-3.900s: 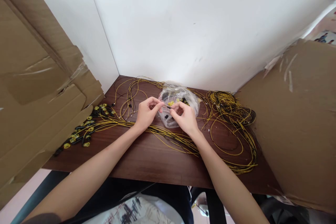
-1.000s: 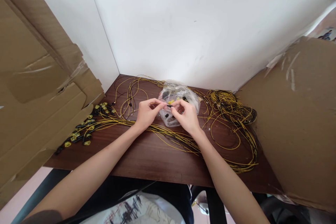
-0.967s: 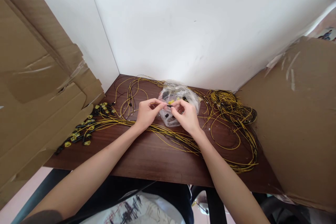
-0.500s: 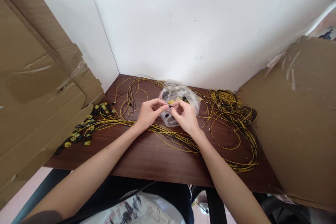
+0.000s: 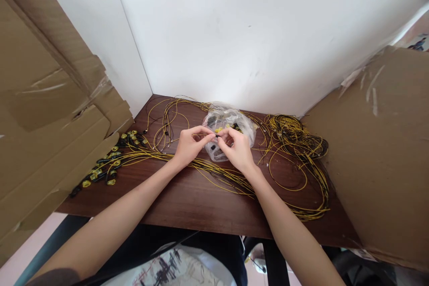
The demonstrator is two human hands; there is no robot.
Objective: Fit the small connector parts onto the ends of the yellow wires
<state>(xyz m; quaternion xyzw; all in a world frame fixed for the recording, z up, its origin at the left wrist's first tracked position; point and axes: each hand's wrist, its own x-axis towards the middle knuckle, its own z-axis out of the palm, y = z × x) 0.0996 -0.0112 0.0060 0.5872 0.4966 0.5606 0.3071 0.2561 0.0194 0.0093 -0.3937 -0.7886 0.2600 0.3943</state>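
My left hand (image 5: 190,145) and my right hand (image 5: 237,148) meet fingertip to fingertip above the middle of a dark wooden table (image 5: 187,205). Both pinch a small black connector (image 5: 215,136) on a thin yellow wire. Right behind them lies a clear plastic bag (image 5: 225,121) holding small black and yellow parts. A bundle of yellow and black wires (image 5: 214,173) runs under both wrists. Finished wire ends with black and yellow connectors (image 5: 110,161) lie at the left.
A tangled coil of yellow and black wires (image 5: 295,147) sits at the right back. Cardboard sheets stand at the left (image 5: 47,111) and right (image 5: 375,152) of the table. A white wall (image 5: 234,31) closes the back.
Over four seconds the hands have stayed in place, fingertips drawing slightly closer together over the small connector. The wires and the bag have not moved.
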